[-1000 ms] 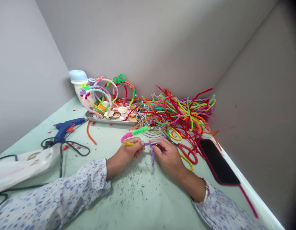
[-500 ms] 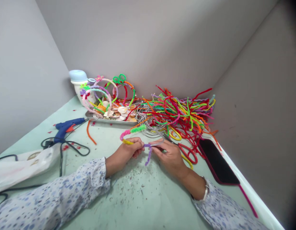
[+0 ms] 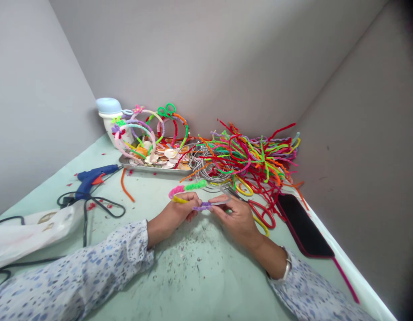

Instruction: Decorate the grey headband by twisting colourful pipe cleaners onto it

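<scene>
My left hand [image 3: 177, 209] is shut on a thin headband [image 3: 188, 189] wrapped in pink, green and yellow pipe cleaner, gripping its yellow part. My right hand [image 3: 236, 218] pinches the band's bare grey end [image 3: 219, 203] between thumb and fingers. A short purple pipe cleaner [image 3: 202, 207] lies along the band between my hands, and my fingers touch it. Red-handled scissors [image 3: 261, 213] lie just beyond my right hand, near a yellow loop [image 3: 261, 225].
A steel tray [image 3: 156, 167] of shells stands behind my hands, with finished pipe-cleaner headbands [image 3: 136, 133] propped at it. A heap of pipe cleaners [image 3: 249, 156] fills the back right. A blue glue gun [image 3: 92, 178] and its cord lie left; a black phone [image 3: 303, 225] lies right.
The purple pipe cleaner no longer hangs down from the band. It now lies sideways along the band, and my hands have come slightly closer around it.
</scene>
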`<control>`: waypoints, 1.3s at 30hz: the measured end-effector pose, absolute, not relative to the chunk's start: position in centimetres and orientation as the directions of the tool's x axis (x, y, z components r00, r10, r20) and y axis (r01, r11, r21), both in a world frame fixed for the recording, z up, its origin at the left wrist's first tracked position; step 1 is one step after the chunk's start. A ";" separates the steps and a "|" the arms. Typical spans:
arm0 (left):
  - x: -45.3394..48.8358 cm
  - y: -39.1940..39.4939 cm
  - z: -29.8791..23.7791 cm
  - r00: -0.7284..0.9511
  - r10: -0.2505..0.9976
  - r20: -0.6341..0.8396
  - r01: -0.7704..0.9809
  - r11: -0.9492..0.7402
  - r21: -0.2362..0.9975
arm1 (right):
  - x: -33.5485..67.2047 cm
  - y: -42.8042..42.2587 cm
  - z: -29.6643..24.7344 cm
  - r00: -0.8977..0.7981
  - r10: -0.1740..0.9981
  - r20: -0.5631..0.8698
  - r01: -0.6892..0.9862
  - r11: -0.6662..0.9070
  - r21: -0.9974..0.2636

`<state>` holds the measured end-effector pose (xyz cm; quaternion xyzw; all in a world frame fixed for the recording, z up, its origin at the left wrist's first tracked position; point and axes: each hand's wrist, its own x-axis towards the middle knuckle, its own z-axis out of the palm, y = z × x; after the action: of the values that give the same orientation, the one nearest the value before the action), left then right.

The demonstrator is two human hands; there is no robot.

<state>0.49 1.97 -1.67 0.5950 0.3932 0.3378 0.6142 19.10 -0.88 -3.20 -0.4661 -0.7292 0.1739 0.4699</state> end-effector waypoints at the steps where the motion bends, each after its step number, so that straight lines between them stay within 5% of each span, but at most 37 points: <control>1: 0.5 2.0 -1.6 0.463 0.883 -0.079 0.048 0.064 0.997 | 19.1 -0.9 -3.2 -0.118 0.844 0.524 0.517 0.502 -0.693; 39: 0.3 1.6 -1.4 0.464 0.886 -0.020 0.142 -0.051 0.989 | 17.6 -1.5 -1.9 0.049 0.970 0.236 0.441 0.191 -0.877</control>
<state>0.30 1.56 -1.41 0.6451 0.3980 0.3310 0.5620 17.58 -1.50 -1.90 -0.5651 -0.6245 0.2920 0.4532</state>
